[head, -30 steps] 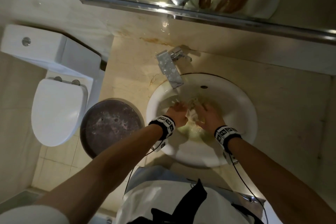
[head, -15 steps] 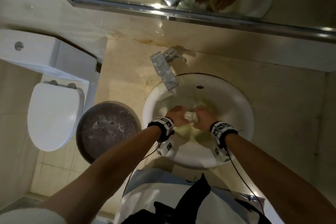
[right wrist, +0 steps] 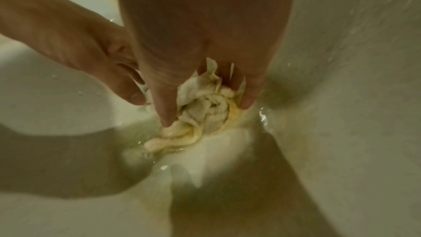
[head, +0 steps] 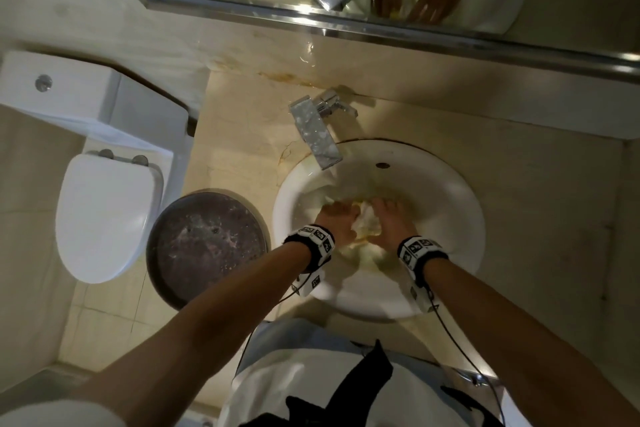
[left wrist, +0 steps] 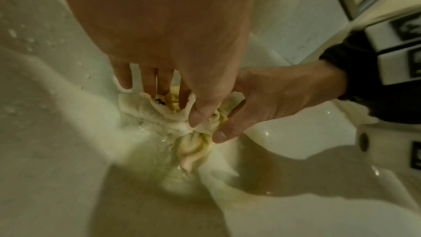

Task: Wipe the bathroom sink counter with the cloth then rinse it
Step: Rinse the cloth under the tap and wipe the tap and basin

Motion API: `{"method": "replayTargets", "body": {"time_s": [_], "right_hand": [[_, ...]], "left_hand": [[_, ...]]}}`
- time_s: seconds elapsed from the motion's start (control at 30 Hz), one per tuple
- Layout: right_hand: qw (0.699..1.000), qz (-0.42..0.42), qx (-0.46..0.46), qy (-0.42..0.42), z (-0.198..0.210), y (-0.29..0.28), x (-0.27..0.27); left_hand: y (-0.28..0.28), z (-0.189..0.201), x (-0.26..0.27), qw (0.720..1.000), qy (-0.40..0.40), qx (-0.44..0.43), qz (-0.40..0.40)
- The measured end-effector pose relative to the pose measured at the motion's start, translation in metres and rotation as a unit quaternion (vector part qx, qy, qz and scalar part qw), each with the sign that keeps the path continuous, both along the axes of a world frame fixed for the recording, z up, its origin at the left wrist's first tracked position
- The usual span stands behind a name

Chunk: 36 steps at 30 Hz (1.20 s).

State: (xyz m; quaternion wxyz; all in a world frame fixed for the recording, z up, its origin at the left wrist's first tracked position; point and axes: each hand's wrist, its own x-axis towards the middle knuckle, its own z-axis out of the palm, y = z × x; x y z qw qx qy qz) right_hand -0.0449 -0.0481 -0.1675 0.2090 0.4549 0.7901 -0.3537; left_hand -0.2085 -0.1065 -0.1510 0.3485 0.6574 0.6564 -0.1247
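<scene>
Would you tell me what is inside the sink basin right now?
Inside the sink basin, both hands grip a wet, bunched cloth: left hand, right hand. Yellowish water surrounds it. The drain is covered by the cloth and hands.

The scene is dimly lit in a warm, yellowish cast. Glare is caught on the mirror frame (head: 346, 26) and the faucet (head: 317, 137). Straight lines are bowed toward the edges of the head view. Both wrist views are rendered soft and noisy, with broad dark shadows thrown across the sink (left wrist: 56, 114).
</scene>
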Motion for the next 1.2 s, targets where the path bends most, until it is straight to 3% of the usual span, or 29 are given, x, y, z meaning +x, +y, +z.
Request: {"method": "replayTargets", "body": {"time_s": [0.17,0.33,0.4,0.5,0.6,0.67,0.77,0.87,0.97,1.2], "right_hand": [[0.994,-0.065,-0.069,-0.049,-0.014,-0.017,-0.003],[0.993,-0.088,-0.074,0.011,0.014,-0.002,-0.002],[0.984,-0.133,-0.106,0.061,0.025,0.006,-0.003],[0.945,-0.246,-0.165,0.139,0.046,0.02,-0.003],[0.914,-0.305,-0.146,0.223,0.069,0.032,-0.007],[0.915,-0.287,-0.113,0.261,0.079,0.039,-0.006],[0.942,-0.224,-0.079,0.236,0.071,0.042,0.0],[0.988,-0.109,0.028,0.104,0.06,0.041,0.013],[0.997,-0.027,0.065,-0.017,0.04,0.031,0.021],[1.0,-0.011,-0.004,-0.023,0.007,-0.008,0.003]], "left_hand": [[-0.005,-0.015,0.004,0.999,0.022,0.003,-0.027],[-0.004,-0.008,0.004,0.998,0.064,-0.014,0.016],[-0.001,-0.002,-0.001,0.999,0.024,-0.023,0.038],[0.006,0.008,-0.002,0.995,-0.059,-0.003,0.078],[0.017,0.027,-0.001,0.971,-0.185,-0.008,0.149],[0.022,0.035,-0.007,0.96,-0.216,-0.01,0.176],[0.022,0.03,-0.02,0.971,-0.158,0.033,0.174],[0.014,0.032,-0.03,0.982,-0.067,0.075,0.161],[0.002,0.023,-0.035,0.988,0.001,0.109,0.112],[-0.008,0.005,-0.014,0.999,-0.02,-0.041,0.001]]}}
